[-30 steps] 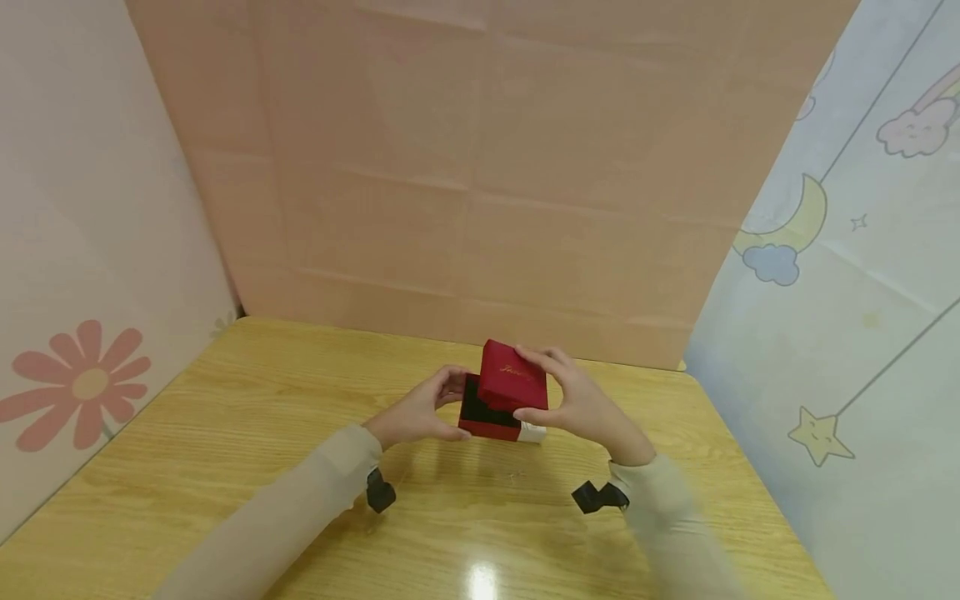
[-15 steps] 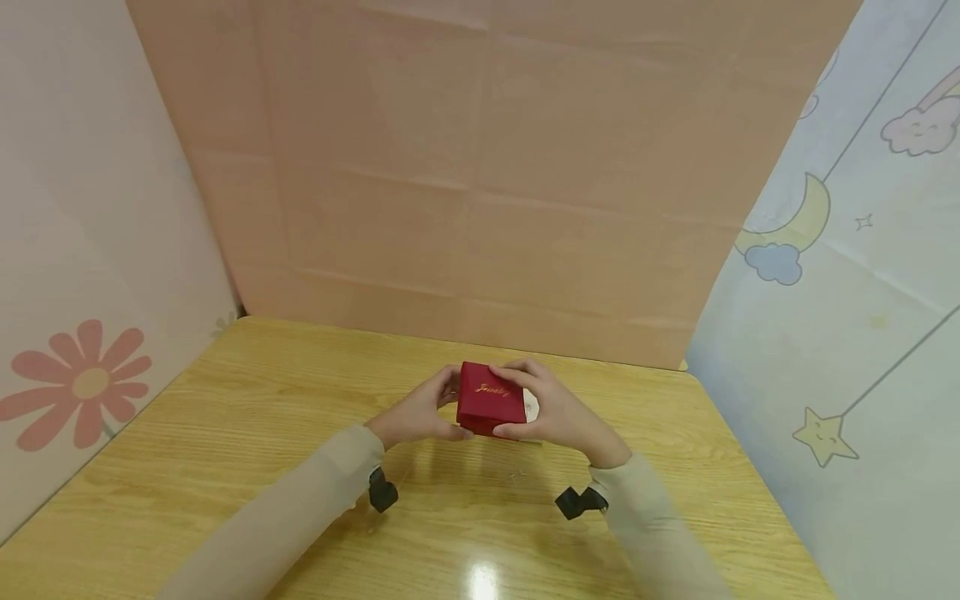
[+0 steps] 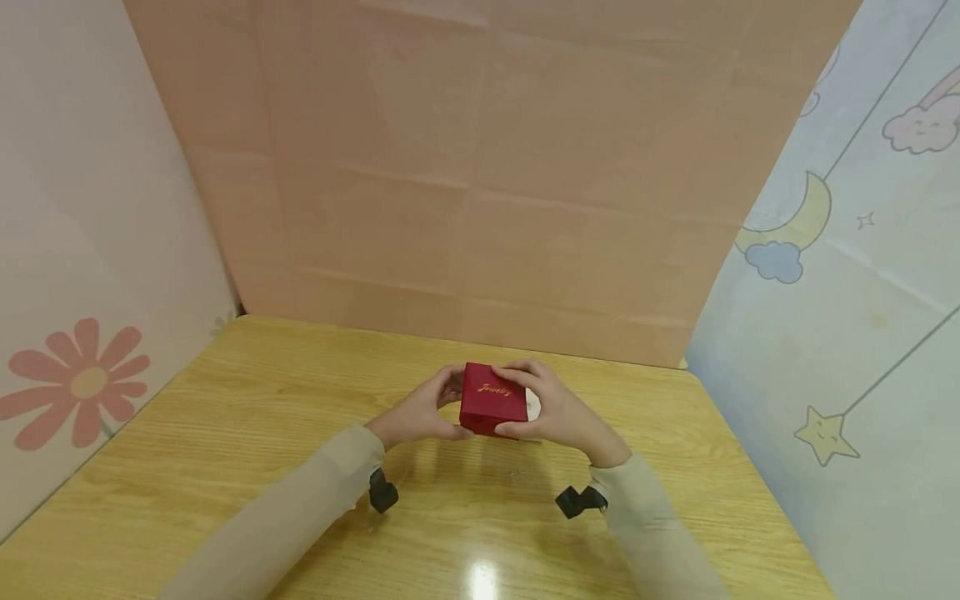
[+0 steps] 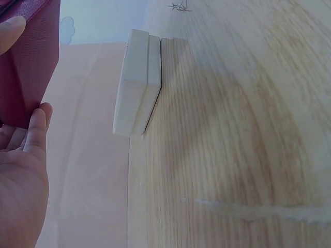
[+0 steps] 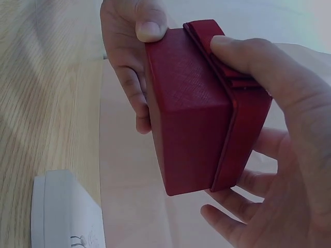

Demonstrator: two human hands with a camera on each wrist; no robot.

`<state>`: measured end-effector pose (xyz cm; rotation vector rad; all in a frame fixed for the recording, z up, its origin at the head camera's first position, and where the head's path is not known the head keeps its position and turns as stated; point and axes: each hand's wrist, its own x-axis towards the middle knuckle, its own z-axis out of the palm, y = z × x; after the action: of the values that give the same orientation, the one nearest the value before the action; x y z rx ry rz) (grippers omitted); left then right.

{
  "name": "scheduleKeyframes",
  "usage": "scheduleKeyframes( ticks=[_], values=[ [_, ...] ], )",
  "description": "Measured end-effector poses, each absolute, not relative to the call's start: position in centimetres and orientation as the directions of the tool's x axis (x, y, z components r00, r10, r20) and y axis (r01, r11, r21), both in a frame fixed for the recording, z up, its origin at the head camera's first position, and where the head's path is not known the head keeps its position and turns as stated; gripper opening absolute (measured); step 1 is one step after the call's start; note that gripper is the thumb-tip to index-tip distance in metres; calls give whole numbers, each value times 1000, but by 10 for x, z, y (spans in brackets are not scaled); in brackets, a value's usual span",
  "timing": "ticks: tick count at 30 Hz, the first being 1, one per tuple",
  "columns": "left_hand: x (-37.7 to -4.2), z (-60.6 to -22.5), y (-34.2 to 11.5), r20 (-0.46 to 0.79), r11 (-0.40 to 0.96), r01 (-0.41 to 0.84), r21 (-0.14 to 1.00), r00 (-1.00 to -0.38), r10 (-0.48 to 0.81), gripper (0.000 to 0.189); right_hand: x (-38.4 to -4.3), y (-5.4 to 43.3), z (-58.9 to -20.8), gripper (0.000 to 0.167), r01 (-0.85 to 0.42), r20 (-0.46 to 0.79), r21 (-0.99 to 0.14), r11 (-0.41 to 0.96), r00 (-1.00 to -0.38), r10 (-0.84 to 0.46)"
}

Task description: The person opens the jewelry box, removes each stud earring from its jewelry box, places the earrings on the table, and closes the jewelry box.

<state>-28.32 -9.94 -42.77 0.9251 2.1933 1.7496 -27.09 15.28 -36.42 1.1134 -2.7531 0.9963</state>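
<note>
A dark red jewelry box is held up above the table between both hands, gold "Jewelry" lettering on its top. My left hand grips the lower part, thumb on the near side and fingers behind. My right hand holds the lid, which sits over the base with a bow on its side in the right wrist view. The base's inside is hidden under the lid. Behind the right hand, a white box with a drawing on top lies on the table, partly covered in the head view.
The wood table has a small dark star-shaped mark on its surface. A peach backdrop stands along the back edge, with patterned panels at left and right.
The right hand has brought the lid left and down onto the open base, covering its black inside. During the last half second both hands and the box have barely moved.
</note>
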Motion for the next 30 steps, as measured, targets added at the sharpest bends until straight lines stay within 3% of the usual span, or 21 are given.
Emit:
scheduleKeyframes(
  ticks=[14,30],
  values=[
    [-283,-425,-99,217,134,339,931,-811,544,98,-276,152,-371,76,-618,201,-567,545,-745,-636],
    [-284,-428,-101,216,102,321,942,-809,547,97,-277,150,-376,78,-606,175,-569,556,-750,-638]
  ],
)
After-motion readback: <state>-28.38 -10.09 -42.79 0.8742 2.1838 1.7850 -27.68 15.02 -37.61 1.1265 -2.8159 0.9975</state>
